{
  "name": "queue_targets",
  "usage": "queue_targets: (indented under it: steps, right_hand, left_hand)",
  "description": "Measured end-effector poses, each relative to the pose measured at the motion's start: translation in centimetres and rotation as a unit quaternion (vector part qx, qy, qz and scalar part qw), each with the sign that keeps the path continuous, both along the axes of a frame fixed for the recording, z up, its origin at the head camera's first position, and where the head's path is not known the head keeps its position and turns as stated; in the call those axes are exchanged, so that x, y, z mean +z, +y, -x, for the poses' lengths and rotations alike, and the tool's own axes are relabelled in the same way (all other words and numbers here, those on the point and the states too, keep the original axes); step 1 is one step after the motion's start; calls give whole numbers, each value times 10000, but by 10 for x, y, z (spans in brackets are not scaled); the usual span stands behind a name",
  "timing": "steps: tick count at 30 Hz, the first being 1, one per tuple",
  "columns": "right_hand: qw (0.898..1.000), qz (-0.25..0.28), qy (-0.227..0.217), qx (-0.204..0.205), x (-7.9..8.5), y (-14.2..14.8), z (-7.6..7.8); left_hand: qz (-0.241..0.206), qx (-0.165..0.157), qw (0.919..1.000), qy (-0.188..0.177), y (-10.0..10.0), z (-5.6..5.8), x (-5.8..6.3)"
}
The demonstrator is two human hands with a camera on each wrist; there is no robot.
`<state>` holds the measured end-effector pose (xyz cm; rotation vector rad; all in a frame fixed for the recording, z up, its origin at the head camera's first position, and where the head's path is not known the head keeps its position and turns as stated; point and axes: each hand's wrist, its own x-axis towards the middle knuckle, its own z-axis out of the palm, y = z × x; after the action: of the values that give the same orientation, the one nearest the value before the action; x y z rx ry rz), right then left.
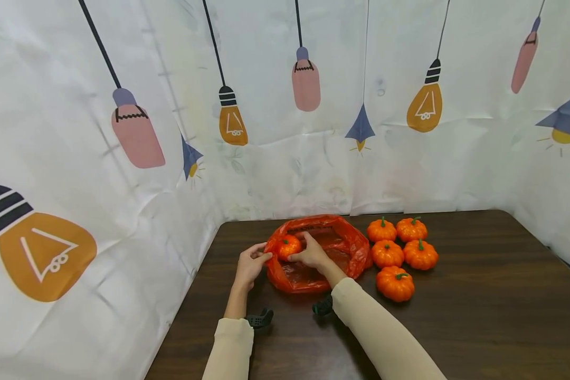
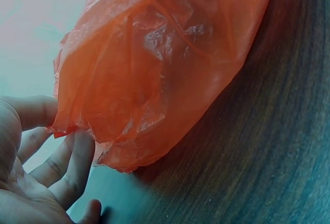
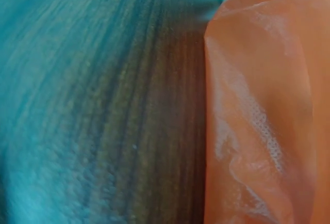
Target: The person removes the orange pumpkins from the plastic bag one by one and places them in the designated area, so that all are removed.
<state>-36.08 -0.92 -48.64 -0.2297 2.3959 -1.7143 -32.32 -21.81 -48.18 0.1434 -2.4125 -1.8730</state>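
Note:
An orange-red plastic bag (image 1: 357, 244) lies with its mouth spread wide on the table. At its left side my left hand (image 1: 249, 265) pinches the rim; the left wrist view shows the thin plastic (image 2: 154, 74) between thumb and fingers. My right hand (image 1: 312, 255) reaches over the bag's near rim and holds a small orange pumpkin (image 1: 290, 246) inside the mouth, close to the left hand. Whether the pumpkin touches the bag's bottom I cannot tell. In the right wrist view the bag's side (image 3: 258, 121) hides the hand and the pumpkin.
Several small orange pumpkins with green stems, one of them the nearest pumpkin (image 1: 395, 284), sit just right of the bag. The dark wooden table (image 1: 494, 295) extends to the right. Behind and to the left hangs a white sheet (image 1: 275, 179) printed with lamps.

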Motion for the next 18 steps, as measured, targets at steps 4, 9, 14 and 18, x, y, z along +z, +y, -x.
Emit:
queue_targets:
  steps: [4,9,14,18]
  right_hand:
    - [10000,-39,-10,32,1,4,1]
    - [9998,-137,-22,155,4,12,1]
    - [9995,-265,10,166,7,20,1]
    - [9993,-301,104,212,9,28,0]
  left_hand:
    - [-51,7,10000,-10,2,1,0]
    - [-72,18,10000,-31,2,2,0]
    - [-69,10,10000,-20,1,2,0]
    - [-100,12,9999,-20,1,3,-1]
